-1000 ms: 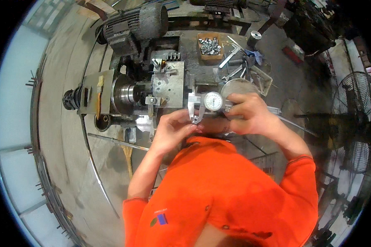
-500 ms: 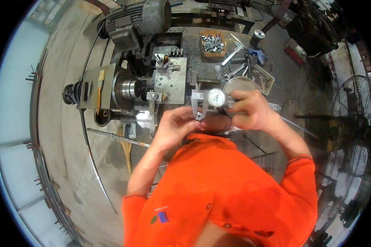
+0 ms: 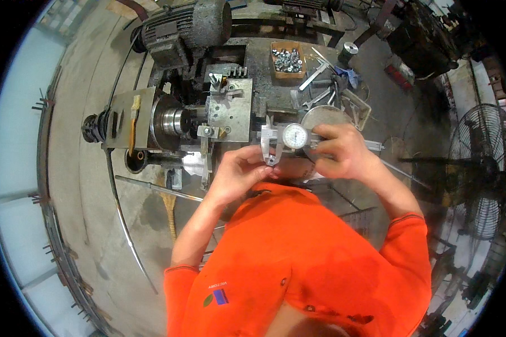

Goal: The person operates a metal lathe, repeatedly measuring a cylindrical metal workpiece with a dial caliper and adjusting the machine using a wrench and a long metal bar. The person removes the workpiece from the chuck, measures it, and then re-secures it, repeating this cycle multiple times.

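Observation:
A dial caliper (image 3: 296,136) with a round white dial is gripped by my right hand (image 3: 343,151), its fingers closed around the beam just right of the dial. The caliper's jaws point down toward me and meet a small metal part (image 3: 271,160). That part is pinched in the fingertips of my left hand (image 3: 239,173), at the jaw tips. The fingers partly cover it, so its full shape is hidden. Both hands are close together in front of my orange shirt, over the near side of the machine.
Ahead stands a lathe-like machine with a round chuck (image 3: 171,121), a metal plate (image 3: 230,109) and a large motor (image 3: 185,25). A box of small metal parts (image 3: 288,59) and several hand tools (image 3: 320,95) lie beyond. A brush (image 3: 134,126) rests at left; a fan (image 3: 478,135) stands at right.
The whole view has shifted very slightly. My hands keep the same hold on the caliper and the small metal part.

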Available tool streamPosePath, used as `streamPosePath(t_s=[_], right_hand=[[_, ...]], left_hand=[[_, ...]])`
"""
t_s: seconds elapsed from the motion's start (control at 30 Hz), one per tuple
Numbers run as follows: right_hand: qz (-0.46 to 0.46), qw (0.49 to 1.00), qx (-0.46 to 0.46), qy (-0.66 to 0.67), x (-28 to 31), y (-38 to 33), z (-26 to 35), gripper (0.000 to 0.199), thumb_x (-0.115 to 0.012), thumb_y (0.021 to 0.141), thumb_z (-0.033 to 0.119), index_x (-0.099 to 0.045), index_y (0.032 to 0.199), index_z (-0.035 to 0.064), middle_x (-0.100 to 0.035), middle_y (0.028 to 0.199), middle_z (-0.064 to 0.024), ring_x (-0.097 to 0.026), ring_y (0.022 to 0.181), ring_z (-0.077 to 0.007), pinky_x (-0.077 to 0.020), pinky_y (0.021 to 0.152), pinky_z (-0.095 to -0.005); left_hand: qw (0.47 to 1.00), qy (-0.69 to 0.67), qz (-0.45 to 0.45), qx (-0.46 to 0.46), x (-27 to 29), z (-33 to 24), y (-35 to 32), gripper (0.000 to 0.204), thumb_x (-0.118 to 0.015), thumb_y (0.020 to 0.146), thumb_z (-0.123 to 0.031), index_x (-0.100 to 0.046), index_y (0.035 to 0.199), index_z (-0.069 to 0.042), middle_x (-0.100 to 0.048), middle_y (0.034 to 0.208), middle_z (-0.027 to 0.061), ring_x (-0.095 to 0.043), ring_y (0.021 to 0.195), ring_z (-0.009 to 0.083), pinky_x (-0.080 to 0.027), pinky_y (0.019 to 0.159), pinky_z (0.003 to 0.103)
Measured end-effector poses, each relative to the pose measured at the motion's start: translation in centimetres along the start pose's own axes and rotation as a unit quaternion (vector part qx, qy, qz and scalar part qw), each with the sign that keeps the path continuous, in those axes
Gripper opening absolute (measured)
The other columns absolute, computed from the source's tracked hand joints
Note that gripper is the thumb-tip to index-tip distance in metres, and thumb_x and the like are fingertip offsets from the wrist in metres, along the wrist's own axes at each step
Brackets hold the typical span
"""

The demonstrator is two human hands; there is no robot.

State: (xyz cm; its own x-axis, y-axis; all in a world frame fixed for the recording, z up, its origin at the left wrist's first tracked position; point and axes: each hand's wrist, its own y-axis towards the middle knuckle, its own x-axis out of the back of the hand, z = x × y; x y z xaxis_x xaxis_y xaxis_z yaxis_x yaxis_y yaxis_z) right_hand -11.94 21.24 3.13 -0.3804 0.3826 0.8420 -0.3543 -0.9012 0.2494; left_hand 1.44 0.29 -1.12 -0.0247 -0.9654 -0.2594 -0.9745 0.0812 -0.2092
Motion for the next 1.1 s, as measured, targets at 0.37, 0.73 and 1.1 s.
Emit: streamPosePath(t_s=[0.37,0.73,1.1], right_hand=[[0.019,0.998,-0.004,-0.053,0.8,-0.1,1.2,0.017,-0.058,0.053,0.018,-0.055,0.055,0.0017,-0.053,0.072,-0.0119,-0.054,0.057,-0.0297,-0.0432,0.049,-0.0394],[-0.014,0.998,0.017,-0.063,0.6,0.0,1.3,0.016,-0.060,0.053,0.016,-0.058,0.059,0.0020,-0.055,0.073,-0.0102,-0.055,0.056,-0.0264,-0.0442,0.047,-0.0362],[0.004,0.997,0.005,-0.073,0.8,0.2,0.9,0.015,-0.060,0.053,0.017,-0.058,0.058,0.0031,-0.053,0.071,-0.0088,-0.054,0.055,-0.0257,-0.0433,0.045,-0.0362]], left_hand=[[0.999,-0.004,0.034,-0.016,0.0,0.6,0.4,0.028,-0.056,0.080,0.002,-0.051,0.107,0.006,-0.061,0.089,0.0138,-0.061,0.082,0.0203,-0.051,0.074,0.033],[0.999,-0.011,0.040,0.000,0.1,0.1,0.6,0.031,-0.056,0.080,0.000,-0.049,0.110,0.006,-0.062,0.088,0.0147,-0.061,0.082,0.0210,-0.051,0.075,0.032],[0.999,-0.024,0.048,-0.012,0.4,0.5,1.2,0.032,-0.057,0.080,0.000,-0.049,0.110,0.005,-0.062,0.088,0.0150,-0.061,0.081,0.0209,-0.051,0.074,0.032]])
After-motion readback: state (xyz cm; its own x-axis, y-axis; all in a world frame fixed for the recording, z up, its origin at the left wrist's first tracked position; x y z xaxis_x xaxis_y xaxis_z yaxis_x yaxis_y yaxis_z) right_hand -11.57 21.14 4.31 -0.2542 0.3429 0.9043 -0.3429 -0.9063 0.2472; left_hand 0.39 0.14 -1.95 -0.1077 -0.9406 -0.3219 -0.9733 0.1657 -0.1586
